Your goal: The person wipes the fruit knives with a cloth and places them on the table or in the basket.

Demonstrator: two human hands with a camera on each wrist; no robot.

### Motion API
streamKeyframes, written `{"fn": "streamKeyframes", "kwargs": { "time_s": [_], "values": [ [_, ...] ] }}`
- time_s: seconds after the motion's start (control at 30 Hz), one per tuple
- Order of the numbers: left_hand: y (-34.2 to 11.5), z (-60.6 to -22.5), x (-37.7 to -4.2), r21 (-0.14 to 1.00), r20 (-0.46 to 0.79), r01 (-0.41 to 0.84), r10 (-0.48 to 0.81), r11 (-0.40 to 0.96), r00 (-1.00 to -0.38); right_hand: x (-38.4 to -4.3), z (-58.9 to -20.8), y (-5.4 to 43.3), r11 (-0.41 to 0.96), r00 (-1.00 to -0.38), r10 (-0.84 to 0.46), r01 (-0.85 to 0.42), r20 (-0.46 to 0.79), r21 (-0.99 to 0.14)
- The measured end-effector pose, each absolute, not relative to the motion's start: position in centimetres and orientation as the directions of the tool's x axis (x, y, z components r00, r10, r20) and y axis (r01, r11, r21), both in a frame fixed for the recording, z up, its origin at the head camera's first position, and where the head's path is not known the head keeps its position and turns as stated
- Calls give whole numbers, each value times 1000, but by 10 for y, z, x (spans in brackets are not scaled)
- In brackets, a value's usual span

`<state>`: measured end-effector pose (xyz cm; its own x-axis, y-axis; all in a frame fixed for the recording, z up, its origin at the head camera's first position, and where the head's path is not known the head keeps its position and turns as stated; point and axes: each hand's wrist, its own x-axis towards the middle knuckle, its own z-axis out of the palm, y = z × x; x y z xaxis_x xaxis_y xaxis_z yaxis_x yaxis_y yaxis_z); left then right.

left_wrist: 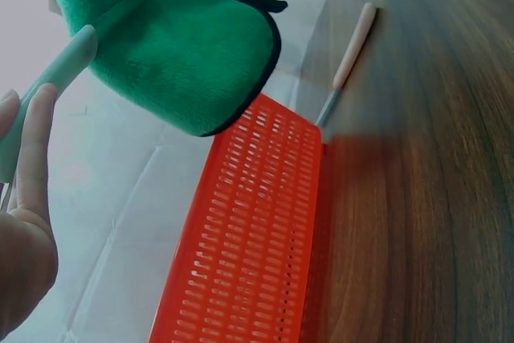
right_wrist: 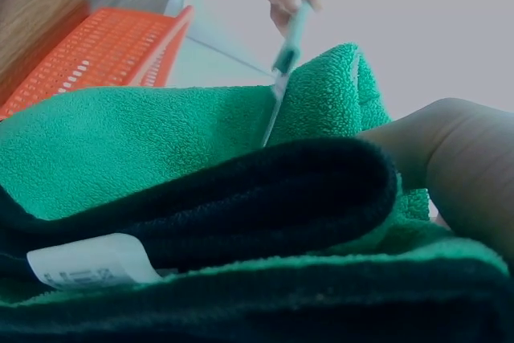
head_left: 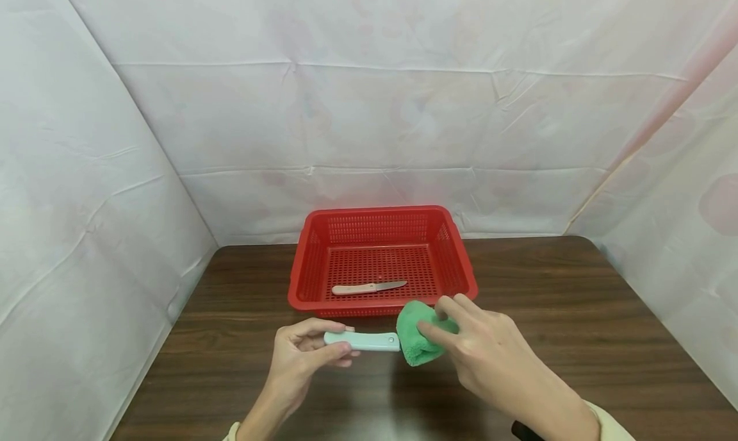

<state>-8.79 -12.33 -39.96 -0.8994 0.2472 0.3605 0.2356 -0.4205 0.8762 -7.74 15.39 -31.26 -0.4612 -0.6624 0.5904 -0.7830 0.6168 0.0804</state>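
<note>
My left hand [head_left: 300, 357] pinches the pale mint-green handle of a knife [head_left: 369, 341] between thumb and fingers, level above the table. A green plush cloth [head_left: 418, 335] with black edging wraps the blade, and my right hand [head_left: 490, 345] grips it there. Seen from the right wrist, part of the blade [right_wrist: 277, 102] shows against the folded cloth [right_wrist: 161, 130], which bears a white tag. Inside the red basket [head_left: 300, 265] lies another knife [head_left: 357, 288] with a pale pinkish handle.
The perforated basket stands at the back of the dark wood table [head_left: 230, 338], before a white curtain [head_left: 392, 120]. In the left wrist view a wooden-handled knife [left_wrist: 353, 50] lies on the table by the basket. A black item [head_left: 524, 431] shows under the right wrist.
</note>
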Motion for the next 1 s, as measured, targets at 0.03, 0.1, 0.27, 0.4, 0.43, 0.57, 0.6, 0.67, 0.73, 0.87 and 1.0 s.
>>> {"fn": "streamKeyframes", "kwargs": {
  "time_s": [0.03,0.1,0.27,0.4,0.43,0.57,0.6,0.67,0.73,0.87,1.0],
  "values": [
    [-123,-399,-88,874,363,238,245,-423,-899,-77,-314,153,614,-459,-664,-785,590,80],
    [-123,-399,-88,872,366,240,241,-427,-899,-77,-315,153,612,-463,-669,-787,581,77],
    [-125,-399,-88,872,359,236,234,-428,-904,-77,-319,153,612,-473,-680,-787,560,78],
    [-127,-401,-88,868,364,240,229,-434,-903,-78,-321,156,612,-464,-683,-785,565,96],
    [-128,-401,-87,867,366,241,227,-437,-903,-78,-322,157,614,-464,-682,-783,565,98],
    [-132,-403,-87,855,379,249,219,-455,-899,-77,-324,163,627,-483,-678,-774,554,92],
    [-132,-403,-87,852,381,250,216,-460,-899,-77,-324,164,631,-487,-676,-770,552,93],
    [-134,-403,-87,847,387,254,214,-467,-897,-78,-325,168,641,-500,-672,-762,546,91],
    [-135,-404,-87,846,388,254,212,-469,-897,-78,-327,171,650,-507,-666,-755,547,91],
    [-137,-405,-87,847,383,250,213,-468,-899,-78,-330,178,661,-515,-652,-746,557,84],
    [-139,-406,-87,851,377,247,212,-464,-902,-79,-331,183,670,-515,-640,-737,570,87]
  ]
}}
